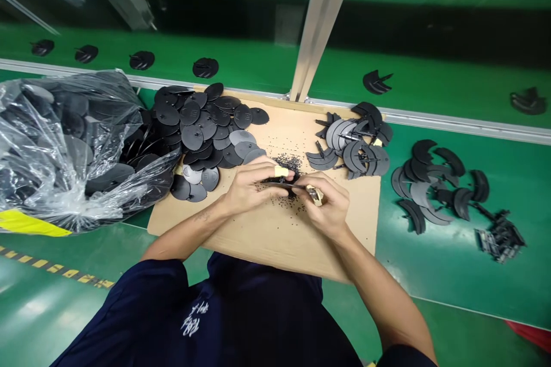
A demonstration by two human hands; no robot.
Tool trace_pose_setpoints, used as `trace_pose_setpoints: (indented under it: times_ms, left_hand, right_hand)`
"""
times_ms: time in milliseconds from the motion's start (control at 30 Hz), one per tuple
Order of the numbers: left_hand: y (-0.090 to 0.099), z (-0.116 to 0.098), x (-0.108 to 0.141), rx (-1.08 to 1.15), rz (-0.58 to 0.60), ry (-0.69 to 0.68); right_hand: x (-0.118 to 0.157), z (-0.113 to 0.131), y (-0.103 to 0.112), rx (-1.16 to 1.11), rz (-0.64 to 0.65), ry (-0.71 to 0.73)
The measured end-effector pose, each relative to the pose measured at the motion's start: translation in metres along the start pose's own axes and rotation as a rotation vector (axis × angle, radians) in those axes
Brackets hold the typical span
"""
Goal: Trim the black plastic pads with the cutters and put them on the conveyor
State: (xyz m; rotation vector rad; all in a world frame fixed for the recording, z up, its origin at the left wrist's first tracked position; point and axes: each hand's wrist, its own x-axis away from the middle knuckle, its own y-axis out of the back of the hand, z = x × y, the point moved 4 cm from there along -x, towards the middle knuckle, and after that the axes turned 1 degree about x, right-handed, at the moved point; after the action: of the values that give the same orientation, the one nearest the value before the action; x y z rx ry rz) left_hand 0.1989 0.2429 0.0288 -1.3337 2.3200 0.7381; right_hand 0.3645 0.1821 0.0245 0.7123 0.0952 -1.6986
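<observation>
My left hand (253,183) is closed on a thin black disc (279,184), which I see nearly edge-on. Yellow tape or a finger cover wraps one of its fingers. My right hand (325,203) is closed at the disc's right end, its fingers curled round a small shiny piece with a yellowish part (315,195); its kind is unclear. Beneath and behind both hands lies a scatter of tiny black pieces (289,163) on a cardboard sheet (267,241), partly hidden by the fingers. To the left, a pile of black round discs (202,129) covers the cardboard's corner.
A clear plastic bag (81,172) full of black discs stands at far left. Curved black parts lie in one pile (357,140) on the cardboard and another (434,183) on the green table (422,266), beside small black parts (501,238). A metal post (321,23) rises behind.
</observation>
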Motion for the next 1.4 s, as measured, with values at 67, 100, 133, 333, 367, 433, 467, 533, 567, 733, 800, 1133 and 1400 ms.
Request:
trace_pose_setpoints:
  times_ms: [67,100,133,333,367,433,467,533,567,733,800,1133,1400]
  left_hand:
    - [-0.002,0.003,0.002,0.056,0.037,0.097]
    - [-0.002,0.005,0.003,0.076,0.032,0.150]
    - [-0.001,0.006,0.004,0.087,0.016,0.193]
    - [0.004,0.005,0.002,-0.050,0.019,0.156]
    - [0.004,0.006,0.002,-0.064,0.025,0.140]
    - [0.004,0.006,0.003,-0.069,0.036,0.120]
    - [0.004,0.006,0.003,-0.072,0.038,0.115]
    - [0.003,0.006,0.004,-0.079,0.040,0.108]
    - [0.002,0.006,0.004,-0.081,0.041,0.102]
    - [0.001,0.005,0.004,-0.067,0.057,0.068]
    - [0.001,0.006,0.004,-0.070,0.063,0.064]
    - [-0.001,0.011,0.007,-0.050,0.065,0.041]
    - [0.003,0.009,0.003,-0.144,0.060,0.015]
  right_hand:
    - [-0.001,0.001,0.002,-0.012,-0.006,-0.005]
    - [-0.002,0.001,0.003,-0.017,0.003,-0.010]
    - [-0.003,0.001,0.006,-0.022,0.022,-0.020]
    - [-0.019,-0.001,0.028,0.197,0.197,-0.085]
    - [-0.020,-0.001,0.030,0.259,0.244,-0.059]
    - [-0.022,-0.001,0.029,0.379,0.347,0.004]
    - [-0.022,-0.001,0.028,0.441,0.390,0.030]
    - [-0.021,-0.002,0.025,0.558,0.454,0.067]
    - [-0.021,-0.002,0.024,0.603,0.475,0.081]
    - [-0.021,-0.001,0.021,0.675,0.505,0.128]
    - [-0.021,0.000,0.020,0.684,0.515,0.134]
    - [-0.020,-0.001,0.016,0.877,0.547,0.250]
    - [-0.022,-0.003,0.019,0.947,0.532,0.245]
